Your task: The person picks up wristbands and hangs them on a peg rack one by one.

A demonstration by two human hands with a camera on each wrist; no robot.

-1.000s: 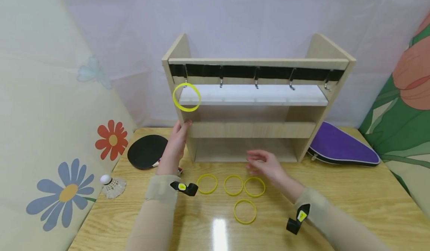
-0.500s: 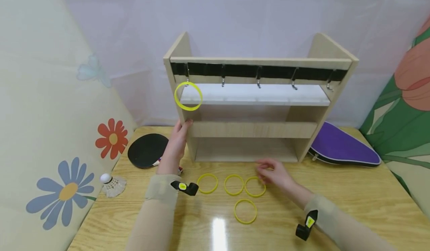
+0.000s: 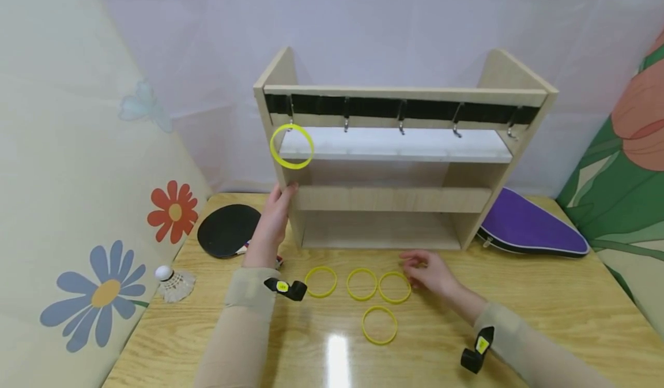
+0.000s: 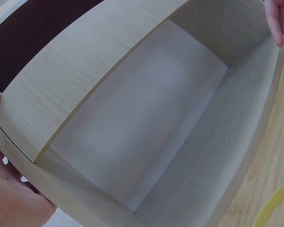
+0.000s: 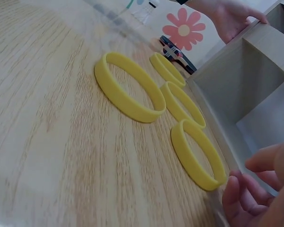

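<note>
The right hand (image 3: 427, 271), fingers loosely bent and holding nothing I can see, is just to the right of a thin round yellow band (image 5: 188, 163) lying on the glossy wooden table (image 3: 519, 296); whether they touch, I can't tell. Three matching yellow bands (image 5: 116, 96) lie farther from it. The left hand (image 3: 272, 218) grips the side of the pale wooden hook rack (image 3: 394, 198).

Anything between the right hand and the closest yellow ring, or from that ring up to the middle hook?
Nothing visible. The right hand is beside the yellow ring; contact is unclear. The middle hook is bare, and the left hand grips the rack left of that route.
</note>
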